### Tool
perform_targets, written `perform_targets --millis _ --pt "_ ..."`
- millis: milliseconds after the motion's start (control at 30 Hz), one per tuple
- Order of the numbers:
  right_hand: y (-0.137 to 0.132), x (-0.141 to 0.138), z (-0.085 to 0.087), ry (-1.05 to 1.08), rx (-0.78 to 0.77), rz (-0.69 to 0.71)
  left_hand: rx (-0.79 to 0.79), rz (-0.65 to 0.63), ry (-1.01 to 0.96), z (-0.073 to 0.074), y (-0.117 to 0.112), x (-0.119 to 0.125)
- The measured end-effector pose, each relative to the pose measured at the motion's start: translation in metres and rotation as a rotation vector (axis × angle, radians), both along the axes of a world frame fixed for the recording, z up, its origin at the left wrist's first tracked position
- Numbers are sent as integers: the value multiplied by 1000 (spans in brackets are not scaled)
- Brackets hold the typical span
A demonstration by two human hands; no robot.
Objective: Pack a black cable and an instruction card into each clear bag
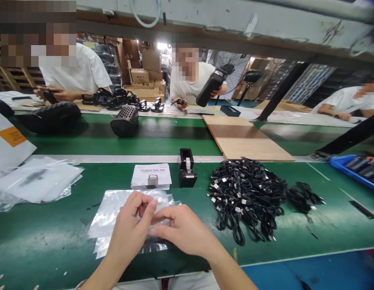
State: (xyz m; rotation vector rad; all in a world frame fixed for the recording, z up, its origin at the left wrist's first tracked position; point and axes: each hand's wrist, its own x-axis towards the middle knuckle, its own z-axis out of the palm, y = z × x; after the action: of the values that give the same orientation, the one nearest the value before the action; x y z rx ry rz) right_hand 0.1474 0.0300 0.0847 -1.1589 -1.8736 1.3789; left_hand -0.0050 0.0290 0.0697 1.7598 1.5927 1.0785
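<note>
My left hand (131, 229) and my right hand (182, 231) meet over a stack of clear plastic bags (107, 213) on the green table. Both pinch the edge of the top bag (159, 211) between thumb and fingers. Behind the bags lies a small pile of white "Thunder Trail Pro" leaflets (151, 176). A black tape dispenser (186, 168) stands just right of the leaflets. Further right sits a heap of coiled black USB cables (247, 195).
More plastic bags (36, 181) lie at the left. A wooden board (244, 139) and a black perforated speaker (125, 121) rest on the green belt beyond. A blue tray (354, 169) is at the right. Three people work across the belt.
</note>
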Motion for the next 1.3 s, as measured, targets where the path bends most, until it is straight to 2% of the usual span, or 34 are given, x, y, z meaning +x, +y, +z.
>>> perform_targets --millis 133,233,300,367,433,467,533,600,700,833,900,1000,1133,1200,1300 --pt "22 -1 39 -109 199 84 26 37 -158 19 10 -14" --pt "39 0 78 -108 300 252 -25 -3 -392 21 19 -24" --pt "45 2 102 -100 308 400 -131 -169 -547 17 21 -25" --pt "45 6 119 -110 296 514 -281 -393 -663 13 19 -21" --pt "40 13 129 -173 311 554 -419 -545 -747 9 13 -14" --pt "37 18 131 -226 326 542 -460 -560 -782 8 9 -11" --pt "28 30 127 -317 338 449 -470 -472 -809 6 2 -6" --pt "20 43 113 -315 296 267 -412 -324 -738 3 -2 -5" --pt "10 51 74 -155 159 -41 -319 -154 -539 -3 -2 -5" --pt "5 37 13 -4 -5 -211 -247 -32 -468 -10 6 -5" --pt "7 27 -6 70 -19 -273 -232 -25 -502 -12 9 -4" --pt "11 20 -14 181 -44 -325 -258 -35 -543 -12 10 -4" --pt "14 26 -9 187 -65 -292 -285 5 -504 -13 10 -8" --pt "16 31 -7 142 -15 -277 -284 -4 -488 -14 10 -13" --pt "19 37 -10 112 80 -283 -287 -101 -464 -15 12 -23"
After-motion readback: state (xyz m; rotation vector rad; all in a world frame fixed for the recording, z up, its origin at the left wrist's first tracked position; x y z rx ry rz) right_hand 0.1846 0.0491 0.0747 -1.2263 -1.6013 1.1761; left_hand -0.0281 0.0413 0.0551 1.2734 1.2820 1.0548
